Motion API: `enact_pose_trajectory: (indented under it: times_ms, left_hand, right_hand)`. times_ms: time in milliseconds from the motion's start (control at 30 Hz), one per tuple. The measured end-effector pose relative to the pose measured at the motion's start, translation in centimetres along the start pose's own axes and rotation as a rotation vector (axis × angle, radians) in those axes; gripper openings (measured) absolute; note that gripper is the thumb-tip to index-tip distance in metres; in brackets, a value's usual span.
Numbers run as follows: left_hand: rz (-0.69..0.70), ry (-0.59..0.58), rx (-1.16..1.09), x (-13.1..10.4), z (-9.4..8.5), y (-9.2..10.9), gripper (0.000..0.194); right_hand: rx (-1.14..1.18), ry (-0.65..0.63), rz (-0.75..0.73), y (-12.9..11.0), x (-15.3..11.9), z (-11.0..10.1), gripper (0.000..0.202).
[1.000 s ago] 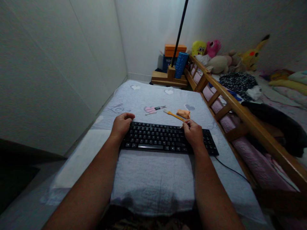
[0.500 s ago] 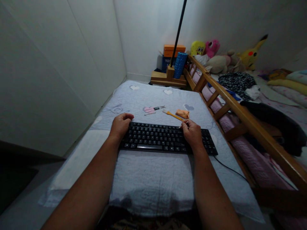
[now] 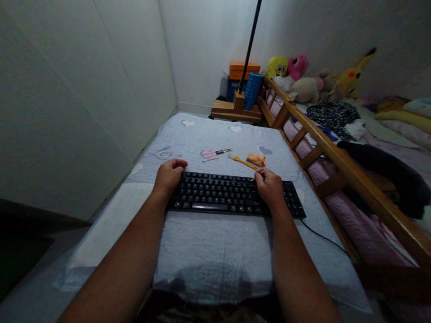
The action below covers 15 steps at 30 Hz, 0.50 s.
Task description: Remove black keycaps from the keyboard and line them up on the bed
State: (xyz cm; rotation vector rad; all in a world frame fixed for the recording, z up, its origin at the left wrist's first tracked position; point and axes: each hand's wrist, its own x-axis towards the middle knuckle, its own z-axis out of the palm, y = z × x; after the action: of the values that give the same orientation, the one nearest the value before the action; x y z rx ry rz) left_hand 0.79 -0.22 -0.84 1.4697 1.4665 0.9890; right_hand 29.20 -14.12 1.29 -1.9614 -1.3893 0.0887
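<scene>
A black keyboard (image 3: 215,190) lies across the cloth-covered surface, its cable running off to the right. At its left end, my left hand (image 3: 169,178) is closed around the edge, with the thumb and fingers near the top corner. My right hand (image 3: 270,186) rests over the right part of the keys and pinches a thin pale stick like a cotton swab (image 3: 253,178), whose tip points at the upper key rows. Behind the keyboard lie a yellow-handled brush (image 3: 245,163), a crumpled orange cloth or packet (image 3: 256,159), a small tool with a black part (image 3: 220,152) and a thin stick (image 3: 210,159).
The grey-blue quilted cover (image 3: 215,251) carries heart prints. A wooden bed rail (image 3: 323,143) runs along the right side, with plush toys and clothes beyond it. A black pole on a wooden base (image 3: 224,106), boxes and a blue roller (image 3: 253,92) stand at the back.
Hardly anything differs. Both hands keep their places on the keyboard, and the stick in my right hand has shifted only very slightly, if at all.
</scene>
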Motion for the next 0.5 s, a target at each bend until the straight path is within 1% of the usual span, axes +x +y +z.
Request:
enact_pose_trajectory:
  times_ms: [233,500]
  left_hand:
    - [0.011,-0.004,0.006,0.26,-0.03,-0.41,0.031]
    - [0.003,-0.004,-0.002,0.27,0.02,-0.37,0.031]
  right_hand:
    - [0.010,0.005,-0.001,0.16,0.03,0.02,0.019]
    - [0.008,0.022,-0.003,0.18,0.11,0.13,0.021]
